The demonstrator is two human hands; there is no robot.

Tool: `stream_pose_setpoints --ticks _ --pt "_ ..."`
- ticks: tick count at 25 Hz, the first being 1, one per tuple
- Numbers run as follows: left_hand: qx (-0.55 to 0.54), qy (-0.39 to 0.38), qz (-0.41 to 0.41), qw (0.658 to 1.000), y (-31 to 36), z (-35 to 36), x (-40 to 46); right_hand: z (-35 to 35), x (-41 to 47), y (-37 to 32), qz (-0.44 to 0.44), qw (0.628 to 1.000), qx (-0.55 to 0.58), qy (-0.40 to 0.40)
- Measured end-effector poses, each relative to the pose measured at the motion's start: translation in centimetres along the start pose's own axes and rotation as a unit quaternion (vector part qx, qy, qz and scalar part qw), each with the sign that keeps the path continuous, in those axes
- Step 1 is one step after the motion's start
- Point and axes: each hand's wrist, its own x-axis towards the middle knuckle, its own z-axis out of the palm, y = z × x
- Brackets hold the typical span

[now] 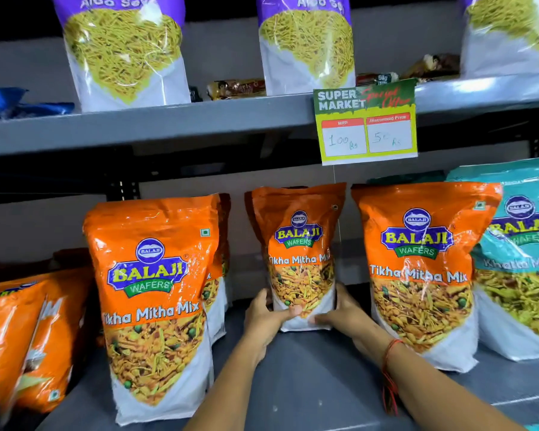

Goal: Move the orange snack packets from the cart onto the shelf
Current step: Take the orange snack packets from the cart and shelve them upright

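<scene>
Your left hand (266, 318) and right hand (344, 315) press curled fingers on both sides of the shiny, crinkly orange packet (299, 256), standing on the flat grey shelf (308, 368)

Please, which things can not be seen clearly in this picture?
- Cart: outside the head view.
- Packets behind the left orange packet: mostly hidden by it.
- Brown packs on the upper shelf: labels blurred, partly hidden by white bags.
- Teal packet: cut by the right edge.
- Held packet base: covered by left hand and right hand.
</scene>
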Motion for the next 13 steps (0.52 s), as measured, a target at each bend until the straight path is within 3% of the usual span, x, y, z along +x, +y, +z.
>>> stream_pose_setpoints --ticks 13 --pt "-0.008 0.041 0.012 0.999 -0.2 -1.1 -2.7 0.2 -1.1 0.0 -0.021 0.999 -0.011 -0.046"
